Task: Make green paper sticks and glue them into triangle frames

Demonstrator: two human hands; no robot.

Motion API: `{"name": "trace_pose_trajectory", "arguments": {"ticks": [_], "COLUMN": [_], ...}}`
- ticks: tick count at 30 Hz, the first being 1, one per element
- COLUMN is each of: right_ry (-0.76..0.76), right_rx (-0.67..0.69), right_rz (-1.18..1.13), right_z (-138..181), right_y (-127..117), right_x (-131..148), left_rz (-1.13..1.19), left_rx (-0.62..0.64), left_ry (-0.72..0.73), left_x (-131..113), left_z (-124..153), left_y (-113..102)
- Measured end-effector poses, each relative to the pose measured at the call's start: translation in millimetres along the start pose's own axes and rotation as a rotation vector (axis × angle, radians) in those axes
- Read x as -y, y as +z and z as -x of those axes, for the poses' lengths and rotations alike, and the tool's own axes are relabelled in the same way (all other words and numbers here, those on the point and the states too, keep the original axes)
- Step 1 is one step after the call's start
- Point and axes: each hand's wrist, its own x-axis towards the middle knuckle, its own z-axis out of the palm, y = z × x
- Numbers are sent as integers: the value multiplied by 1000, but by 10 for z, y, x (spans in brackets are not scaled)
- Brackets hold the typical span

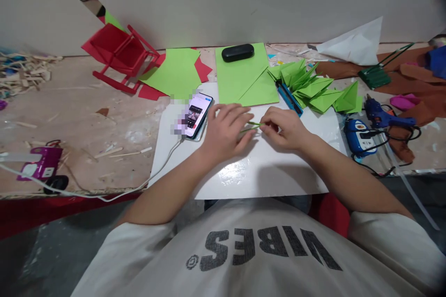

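Note:
My left hand (226,130) and my right hand (284,126) meet over a glossy white board (244,171). Between them is a small, thin folded piece of green paper (252,125). Both hands pinch it with curled fingers, the left at its left end, the right at its right end. A phone (196,115) with a lit screen lies just left of my left hand, with a white cable running off it.
Green paper sheets (240,76) lie behind the hands, with a black case (238,52) on one. A pile of folded green pieces (313,88) and a blue cutter (289,97) lie right. A blue glue gun (381,116), red miniature chair (121,58) and purple power strip (40,164) are nearby.

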Motion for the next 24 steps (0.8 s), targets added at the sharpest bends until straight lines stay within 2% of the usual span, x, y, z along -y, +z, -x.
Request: {"name": "trace_pose_trajectory", "arguments": {"ticks": [4, 9, 13, 17, 21, 24], "right_ry": [0, 111, 220, 262, 308, 350], "right_rx": [1, -30, -37, -22, 26, 43], "right_rz": [-77, -199, -296, -328, -347, -362], "right_z": [-11, -17, 5, 29, 46, 59], "right_y": [37, 68, 126, 174, 191, 195], "right_x": [120, 162, 154, 143, 155, 161], "left_rz": [77, 176, 270, 340, 428, 402], "left_rx": [53, 46, 186, 337, 391, 410], "left_ry": [28, -11, -80, -172, -202, -173], "left_x": [-68, -23, -60, -93, -106, -123], "left_z": [67, 72, 40, 3, 9, -2], "left_y": [112, 124, 74, 18, 27, 42]}}
